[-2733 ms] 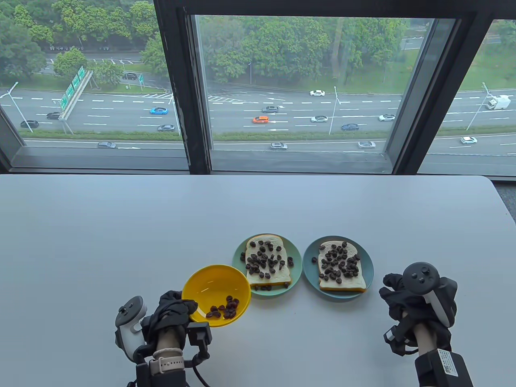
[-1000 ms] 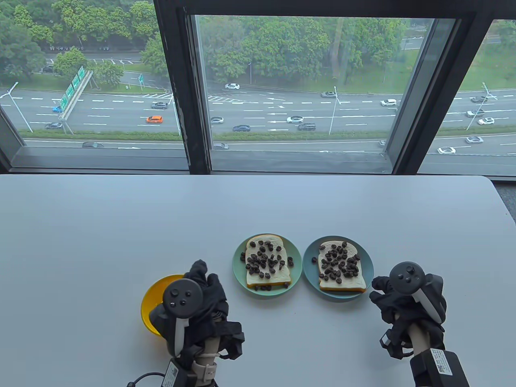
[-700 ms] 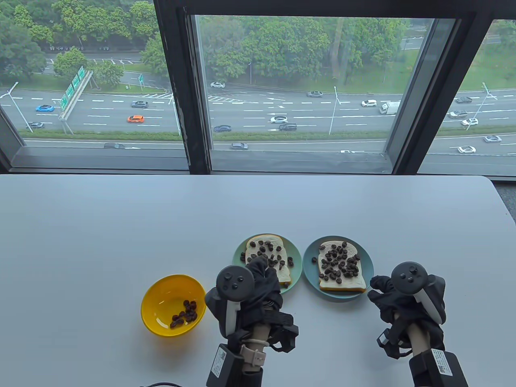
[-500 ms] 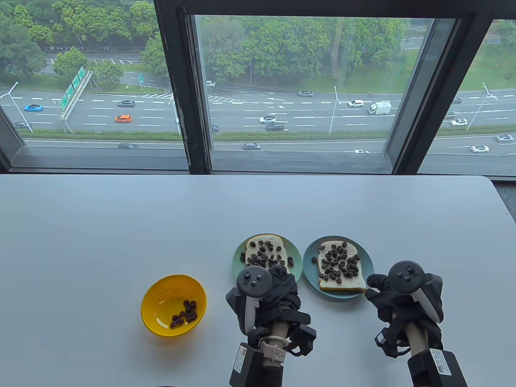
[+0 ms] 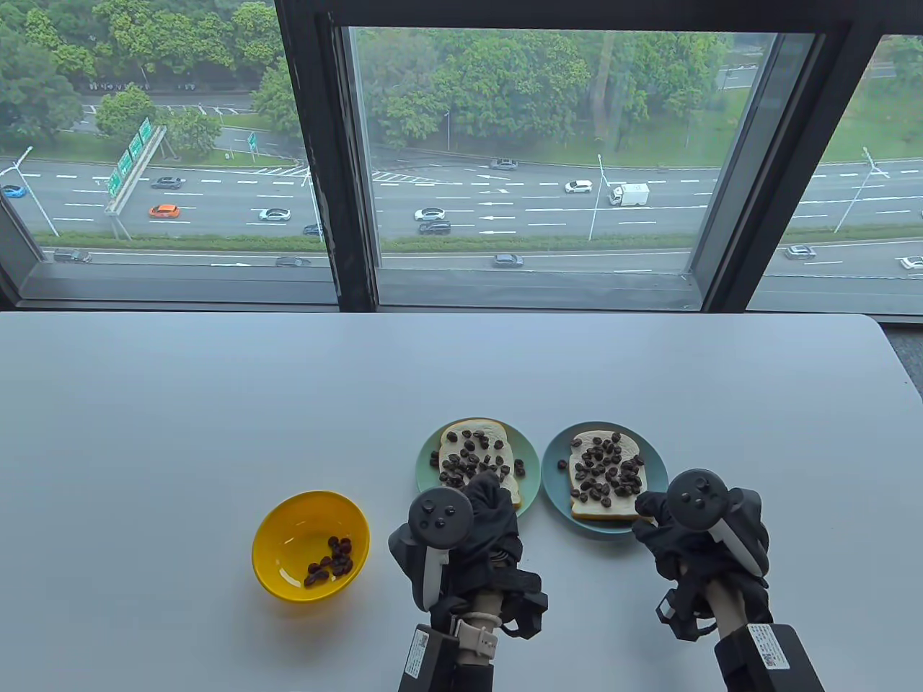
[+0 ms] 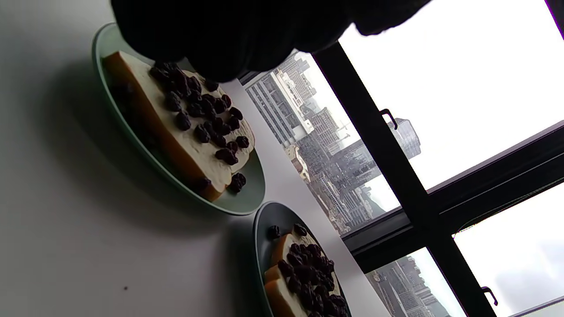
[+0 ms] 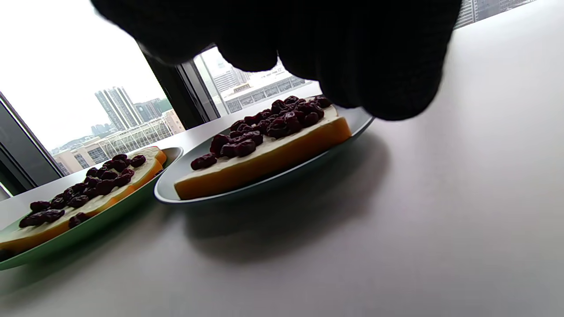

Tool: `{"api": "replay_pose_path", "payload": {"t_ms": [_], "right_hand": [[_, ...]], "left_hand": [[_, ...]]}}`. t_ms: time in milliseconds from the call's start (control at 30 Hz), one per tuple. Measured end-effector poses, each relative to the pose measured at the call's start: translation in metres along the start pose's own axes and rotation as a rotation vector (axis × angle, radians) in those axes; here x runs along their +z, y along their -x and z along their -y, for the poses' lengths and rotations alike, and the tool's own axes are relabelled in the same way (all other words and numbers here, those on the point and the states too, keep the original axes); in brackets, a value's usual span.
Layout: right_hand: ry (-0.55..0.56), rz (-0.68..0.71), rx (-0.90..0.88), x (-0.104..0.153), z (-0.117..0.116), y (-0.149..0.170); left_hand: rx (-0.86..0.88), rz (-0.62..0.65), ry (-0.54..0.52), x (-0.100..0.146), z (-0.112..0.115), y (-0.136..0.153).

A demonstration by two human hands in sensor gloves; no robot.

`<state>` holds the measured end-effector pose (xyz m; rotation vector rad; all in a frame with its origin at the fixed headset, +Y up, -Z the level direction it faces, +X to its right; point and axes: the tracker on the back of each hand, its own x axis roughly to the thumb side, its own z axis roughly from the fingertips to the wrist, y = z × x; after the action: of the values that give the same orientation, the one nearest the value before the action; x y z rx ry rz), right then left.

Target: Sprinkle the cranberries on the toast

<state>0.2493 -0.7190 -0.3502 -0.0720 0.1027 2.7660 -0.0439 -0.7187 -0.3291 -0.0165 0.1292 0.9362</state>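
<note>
Two slices of toast carry many dark cranberries. The left toast (image 5: 453, 436) lies on a green plate (image 5: 425, 461), the right toast (image 5: 613, 508) on a blue plate (image 5: 554, 479). A yellow bowl (image 5: 288, 519) with a few cranberries (image 5: 330, 559) stands on the table to the left. My left hand (image 5: 484, 481) hangs over the near end of the left toast, its fingers (image 6: 220, 39) just above the cranberries. My right hand (image 5: 644, 508) is at the blue plate's near right rim, its fingers (image 7: 352, 53) curled over it. Whether either hand touches a plate is hidden.
The white table (image 5: 216, 404) runs back to a window with a dark frame (image 5: 346, 216). The plates stand side by side, almost touching, as the left wrist view shows for the green plate (image 6: 246, 198) and the blue plate (image 6: 264, 237). The table's right edge (image 5: 905, 375) is far from the hands.
My left hand set the yellow bowl down at the left, let go, and moved right to the green plate. My right hand crept left and forward to the blue plate's rim.
</note>
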Motion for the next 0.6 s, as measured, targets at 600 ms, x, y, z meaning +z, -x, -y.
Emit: {"api": "replay_pose_path", "payload": {"t_ms": [600], "right_hand": [[0.269,0.047,0.389,0.011,0.001,-0.016]], "left_hand": [[-0.450,0.005,0.021,-0.003,0.015,0.003]]}}
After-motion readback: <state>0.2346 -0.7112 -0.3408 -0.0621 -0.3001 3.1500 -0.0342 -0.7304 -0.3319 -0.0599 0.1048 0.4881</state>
